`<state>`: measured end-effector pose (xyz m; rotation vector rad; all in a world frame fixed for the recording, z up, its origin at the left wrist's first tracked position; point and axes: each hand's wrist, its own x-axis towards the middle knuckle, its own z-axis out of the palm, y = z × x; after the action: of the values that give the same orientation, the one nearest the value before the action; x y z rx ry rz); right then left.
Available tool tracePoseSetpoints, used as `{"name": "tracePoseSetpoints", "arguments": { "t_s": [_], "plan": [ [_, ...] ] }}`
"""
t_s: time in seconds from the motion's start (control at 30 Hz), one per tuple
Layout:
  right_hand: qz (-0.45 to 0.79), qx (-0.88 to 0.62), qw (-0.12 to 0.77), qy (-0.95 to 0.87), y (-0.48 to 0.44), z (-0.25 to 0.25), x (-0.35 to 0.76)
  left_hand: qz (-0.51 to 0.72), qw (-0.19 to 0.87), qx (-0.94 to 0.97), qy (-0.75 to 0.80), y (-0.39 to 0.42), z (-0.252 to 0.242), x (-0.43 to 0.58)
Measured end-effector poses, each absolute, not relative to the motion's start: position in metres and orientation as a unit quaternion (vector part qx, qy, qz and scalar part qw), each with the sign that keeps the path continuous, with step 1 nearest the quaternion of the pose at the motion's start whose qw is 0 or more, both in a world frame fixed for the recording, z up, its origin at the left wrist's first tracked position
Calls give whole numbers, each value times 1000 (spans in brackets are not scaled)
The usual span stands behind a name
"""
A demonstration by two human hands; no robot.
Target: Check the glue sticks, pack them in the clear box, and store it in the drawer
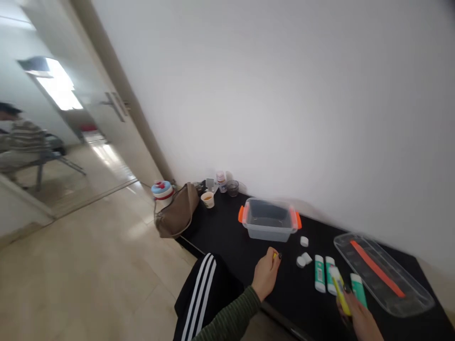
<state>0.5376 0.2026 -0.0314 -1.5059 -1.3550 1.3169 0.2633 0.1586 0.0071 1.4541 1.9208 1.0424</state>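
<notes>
My left hand (267,277) is closed over the black table (227,232), pinching a small yellow piece (274,255) between its fingers. My right hand (359,317) at the lower right grips a yellow glue stick (340,289) with its white end pointing up. Two green-and-white glue sticks (319,273) lie side by side just left of it, and another green one (358,289) lies to the right. Several small white caps (304,241) (303,259) rest between my hands. A clear box with orange handles (269,219) stands behind them.
A clear lid with an orange strip (382,272) lies at the right by the white wall. A brown bag (177,212), a jug (162,191), cups and jars (220,187) crowd the table's far end. A person sits (19,137) beyond the doorway at left.
</notes>
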Motion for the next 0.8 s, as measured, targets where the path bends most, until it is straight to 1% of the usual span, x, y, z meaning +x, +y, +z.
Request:
{"name": "tracePoseSetpoints", "arguments": {
  "t_s": [0.1,0.13,0.27,0.3,0.43,0.53,0.67,0.8],
  "plan": [
    [454,-639,364,-503,207,-28,550,352,230,611,671,163,-13,275],
    [417,-665,346,-514,208,-25,553,353,211,626,662,167,-19,281],
    [242,-762,209,-563,207,-16,561,376,138,652,644,186,-39,304],
    [203,-767,195,-576,207,-15,561,382,122,658,637,189,-42,309],
    [51,-726,203,-655,208,-25,557,375,59,705,599,199,-53,323],
    [-34,-716,195,-669,212,-37,549,347,36,732,585,204,-60,327],
    [-76,-730,205,-648,219,-49,537,311,31,748,585,214,-68,328],
    [-74,-726,246,-638,222,-57,528,304,53,761,570,227,-70,326]
  ]
}}
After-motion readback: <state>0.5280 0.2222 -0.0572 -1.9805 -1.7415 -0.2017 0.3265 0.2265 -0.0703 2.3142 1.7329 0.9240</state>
